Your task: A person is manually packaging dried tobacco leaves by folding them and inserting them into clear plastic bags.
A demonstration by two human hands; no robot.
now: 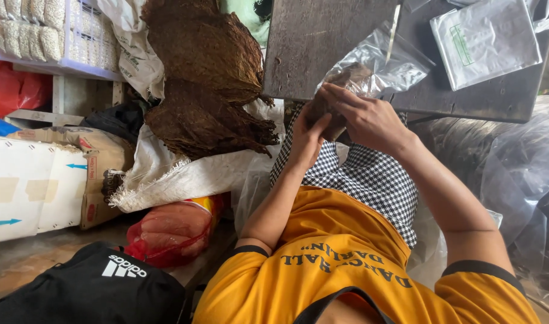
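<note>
Clear plastic bag [379, 63]: held at the near edge of the bench [322, 48], mouth toward the person; contains a wad of brown dried leaf [349, 77], visible through the film.

Left hand [307, 135]: fingers curled up against the underside of the leaf wad where it leaves the bag; grip closed on the leaf.

Right hand [367, 117]: laid over the top of the same wad, fingertips pressing down at the bag's mouth; grip closed on the leaf and the bag edge together.

Flat sealed pouch [484, 39]: pale, with a green printed panel; lies on the far right of the bench, well apart from the hands. Contents cannot be told.

Dried leaf pile [208, 78]: large dark brown crinkled leaves, heaped in two bundles on a white woven sack [166, 177], just left of the bench.

Red mesh bag [172, 231]: on the floor below the sack, filled with pale rounded items too blurred to identify.

White plastic crate [88, 42]: top left, holds rows of small packets of pale grains.

Cardboard box [28, 186]: white with blue arrows, at the left edge, closed.

Black backpack [94, 288]: bottom left, zipped.

Large clear plastic sheeting [514, 174]: bunched at the right, over a dark mass.

Bench: dark, worn wooden top. Surroundings: crowded storage area, bare concrete floor [22, 264]. The person wears an orange shirt and a black-and-white checked cloth across the lap.
</note>
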